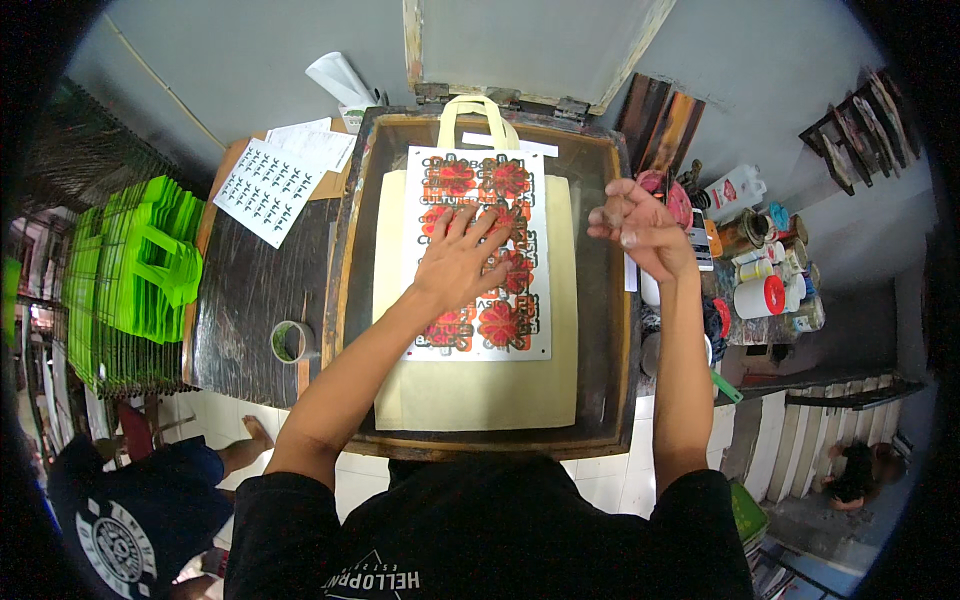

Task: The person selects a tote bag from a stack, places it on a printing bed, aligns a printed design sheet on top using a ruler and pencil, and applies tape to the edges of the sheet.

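Note:
My left hand (465, 258) lies with spread fingers on a white sheet (533, 335) printed with red flowers and dark lettering. Beneath the sheet is a cream tote bag (480, 400), its handle loops (470, 104) pointing to the far side. Both rest within a dark, wood-edged frame (605, 330) on the worktable. My right hand (640, 228) is raised over the frame's right edge, apart from the sheet. Its fingers are loosely bent and somewhat apart, and I see nothing held in them.
At left, bright green bags (140, 260) fill a wire rack. A tape roll (292, 341) and printed papers (268, 190) lie on the dark table. Paint tubs (760, 297) and a white jug (735, 190) crowd the right. A hinged screen (520, 50) stands behind; a person (130, 510) is at lower left.

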Available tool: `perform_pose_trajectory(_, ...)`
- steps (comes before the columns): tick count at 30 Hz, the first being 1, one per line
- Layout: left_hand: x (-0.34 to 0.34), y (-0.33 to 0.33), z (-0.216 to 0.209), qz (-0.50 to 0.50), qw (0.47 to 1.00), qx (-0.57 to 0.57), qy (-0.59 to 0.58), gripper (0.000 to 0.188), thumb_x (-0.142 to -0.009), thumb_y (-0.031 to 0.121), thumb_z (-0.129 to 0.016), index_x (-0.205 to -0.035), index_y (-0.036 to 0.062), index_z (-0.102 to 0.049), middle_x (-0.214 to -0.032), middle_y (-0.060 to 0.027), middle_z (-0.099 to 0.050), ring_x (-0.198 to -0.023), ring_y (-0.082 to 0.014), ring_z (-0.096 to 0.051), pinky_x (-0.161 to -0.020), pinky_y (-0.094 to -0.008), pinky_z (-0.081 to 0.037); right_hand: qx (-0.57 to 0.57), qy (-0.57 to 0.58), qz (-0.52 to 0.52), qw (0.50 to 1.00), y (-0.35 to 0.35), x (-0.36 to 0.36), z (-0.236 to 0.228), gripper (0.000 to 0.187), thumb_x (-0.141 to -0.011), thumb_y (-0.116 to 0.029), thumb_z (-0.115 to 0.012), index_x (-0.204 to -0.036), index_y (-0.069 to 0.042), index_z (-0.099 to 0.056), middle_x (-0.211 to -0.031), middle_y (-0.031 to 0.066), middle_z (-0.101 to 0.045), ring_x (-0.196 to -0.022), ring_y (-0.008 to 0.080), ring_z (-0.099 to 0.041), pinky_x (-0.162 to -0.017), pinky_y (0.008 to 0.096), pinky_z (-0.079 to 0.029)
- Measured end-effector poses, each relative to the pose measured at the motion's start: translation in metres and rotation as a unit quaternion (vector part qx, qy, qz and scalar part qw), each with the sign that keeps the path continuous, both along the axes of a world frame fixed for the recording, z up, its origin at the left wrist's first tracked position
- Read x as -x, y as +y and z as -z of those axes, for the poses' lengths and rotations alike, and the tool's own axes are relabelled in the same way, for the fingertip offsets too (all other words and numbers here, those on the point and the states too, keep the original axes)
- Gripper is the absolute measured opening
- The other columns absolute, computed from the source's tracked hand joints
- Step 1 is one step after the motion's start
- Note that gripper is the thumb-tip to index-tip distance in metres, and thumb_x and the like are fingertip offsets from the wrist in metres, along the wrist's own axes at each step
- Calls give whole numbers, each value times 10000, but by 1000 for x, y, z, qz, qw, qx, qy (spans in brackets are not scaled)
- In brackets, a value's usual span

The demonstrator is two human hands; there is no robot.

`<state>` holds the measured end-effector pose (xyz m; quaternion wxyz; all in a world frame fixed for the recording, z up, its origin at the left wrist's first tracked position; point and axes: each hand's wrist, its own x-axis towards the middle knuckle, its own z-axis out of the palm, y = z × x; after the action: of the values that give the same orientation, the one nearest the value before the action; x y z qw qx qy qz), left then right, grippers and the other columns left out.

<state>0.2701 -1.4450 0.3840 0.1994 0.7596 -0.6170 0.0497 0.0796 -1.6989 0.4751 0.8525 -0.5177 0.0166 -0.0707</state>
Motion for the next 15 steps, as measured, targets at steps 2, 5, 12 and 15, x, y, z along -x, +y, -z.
perform_pose_trajectory(2,-1,0,3,1,1000,11,-6,532,-977,451,-559,-1403,131,-583,-1487,-135,-501,-1415,-388,-392,-1206,-573,-256,-8,1,5,1000,11,1,-4,655,-782,12,-747,-1386,-52,-502,-927,36,-630,-1051,258,-653,-998,423,-499)
perform_pose_trajectory(5,-1,0,5,2,1000,23,-13,536,-978,466,-551,-1392,128,-591,-1466,-146,-513,-1397,-401,-414,-1191,-585,-269,-6,22,20,1000,28,5,-13,707,-751,78,-745,-1395,-53,-484,-900,18,-604,-1068,249,-633,-960,418,-517)
perform_pose_trajectory(12,-1,0,5,4,1000,20,-6,523,-980,466,-550,-1383,136,-593,-1468,-148,-512,-1408,-399,-407,-1191,-583,-269,101,57,106,988,47,6,-24,771,-697,103,-785,-1399,-31,-498,-906,-9,-642,-1077,194,-607,-1032,333,-421)
perform_pose_trajectory(15,0,1,3,4,1000,21,-4,514,-978,461,-556,-1376,139,-596,-1464,-147,-515,-1406,-395,-408,-1185,-579,-277,95,44,107,989,44,6,-19,768,-704,96,-785,-1405,-14,-494,-893,-8,-652,-1096,191,-610,-1029,334,-428)
